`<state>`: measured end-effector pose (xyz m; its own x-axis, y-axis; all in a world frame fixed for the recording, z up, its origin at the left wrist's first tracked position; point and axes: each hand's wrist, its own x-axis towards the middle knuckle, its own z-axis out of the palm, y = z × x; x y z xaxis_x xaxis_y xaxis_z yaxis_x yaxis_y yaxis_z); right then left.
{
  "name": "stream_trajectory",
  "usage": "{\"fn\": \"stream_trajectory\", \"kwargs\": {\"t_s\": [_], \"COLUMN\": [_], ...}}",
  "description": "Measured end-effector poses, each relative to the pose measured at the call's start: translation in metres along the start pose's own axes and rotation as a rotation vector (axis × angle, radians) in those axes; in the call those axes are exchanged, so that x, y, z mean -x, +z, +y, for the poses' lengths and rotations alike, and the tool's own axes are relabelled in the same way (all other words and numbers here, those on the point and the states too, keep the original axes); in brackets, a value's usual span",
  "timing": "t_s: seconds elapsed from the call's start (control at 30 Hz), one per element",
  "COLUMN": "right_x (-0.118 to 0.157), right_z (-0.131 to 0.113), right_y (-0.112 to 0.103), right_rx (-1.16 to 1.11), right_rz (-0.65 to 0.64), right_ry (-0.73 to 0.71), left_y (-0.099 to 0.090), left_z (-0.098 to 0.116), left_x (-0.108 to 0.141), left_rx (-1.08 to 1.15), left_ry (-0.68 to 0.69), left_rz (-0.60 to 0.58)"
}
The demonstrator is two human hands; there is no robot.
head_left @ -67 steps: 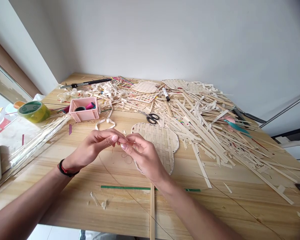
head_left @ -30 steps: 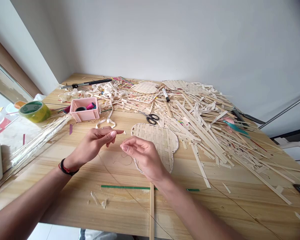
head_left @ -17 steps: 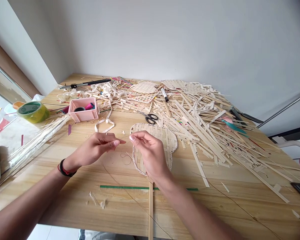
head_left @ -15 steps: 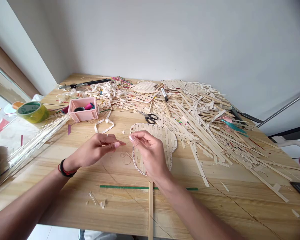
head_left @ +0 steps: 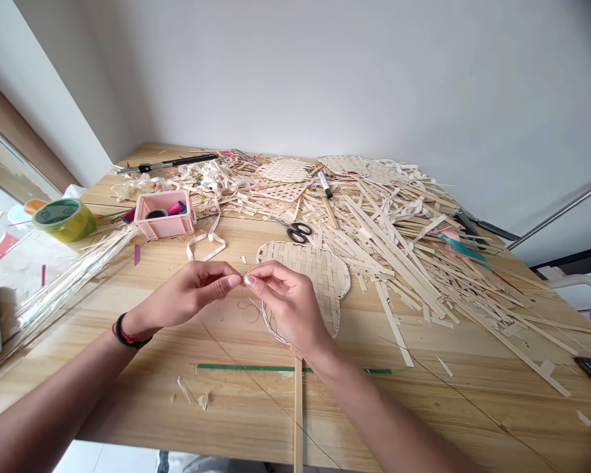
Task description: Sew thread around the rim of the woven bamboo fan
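Item: woven bamboo fan [head_left: 305,263], heart-lobed, lying flat on the tabletop [head_left: 128,394], just right of and beyond the fingertips. Long axis runs from the near end, where a bamboo handle [head_left: 298,420] extends toward the person, to the broad, lobed far end. Right hand [head_left: 288,302] is the nearer, covering the fan's near left part; left hand [head_left: 187,293] stands to the left, apart from the fan, above bare wood. Surface: flat, pale straw-coloured strips in a tight weave, the edge bound with a narrow strip.

Item: fine thread [head_left: 249,314], tan, in a loose loop on the tabletop, just beside the fan's left edge; its upper run is too thin to follow.

Fingers [head_left: 235,281]: the fingertips of both hands meet above the loop. Right thumb and forefinger pinched narrow, seemingly on the thread; left thumb and forefinger closed narrow, touching the right's, hold uncertain.

Nearby: black-handled scissors [head_left: 298,232], beyond the fan. Left wrist: dark cord bracelet [head_left: 123,332].
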<state>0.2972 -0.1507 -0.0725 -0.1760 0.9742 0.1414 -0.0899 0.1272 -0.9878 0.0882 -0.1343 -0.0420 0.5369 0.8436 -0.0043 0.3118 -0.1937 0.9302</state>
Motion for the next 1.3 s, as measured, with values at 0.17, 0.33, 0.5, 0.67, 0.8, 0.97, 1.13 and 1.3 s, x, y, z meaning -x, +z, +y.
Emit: {"fn": "stream_trajectory", "kwargs": {"t_s": [0.17, 0.33, 0.5, 0.67, 0.8, 0.97, 1.13, 1.3], "right_x": [0.001, 0.000, -0.002, -0.002, 0.000, 0.001, -0.001, 0.000], "right_z": [0.000, 0.000, 0.004, 0.007, 0.006, 0.004, 0.003, 0.000], "right_y": [0.002, 0.002, 0.000, 0.001, 0.007, 0.011, 0.011, 0.012], "right_rx": [0.001, 0.013, 0.003, -0.107, -0.225, -0.360, -0.431, -0.458], "right_rz": [-0.006, 0.008, 0.120, 0.043, -0.012, 0.057, 0.176, 0.085], "right_ry": [0.002, 0.010, 0.054, 0.216, 0.318, 0.392, 0.445, 0.499], "left_y": [-0.001, -0.003, -0.002, -0.002, 0.001, 0.007, 0.009, 0.009], "left_z": [0.001, 0.000, -0.002, 0.000, -0.001, -0.004, 0.000, 0.000], "left_x": [0.001, 0.003, 0.003, 0.002, 0.002, 0.003, 0.003, 0.004], "left_rx": [-0.048, -0.050, 0.002, 0.000, -0.086, -0.184, -0.281, -0.372], "left_ry": [0.007, 0.008, -0.019, 0.024, 0.053, 0.155, 0.239, 0.328], "left_rz": [0.090, 0.168, 0.317, 0.425, 0.404, 0.297, 0.292, 0.294]}}
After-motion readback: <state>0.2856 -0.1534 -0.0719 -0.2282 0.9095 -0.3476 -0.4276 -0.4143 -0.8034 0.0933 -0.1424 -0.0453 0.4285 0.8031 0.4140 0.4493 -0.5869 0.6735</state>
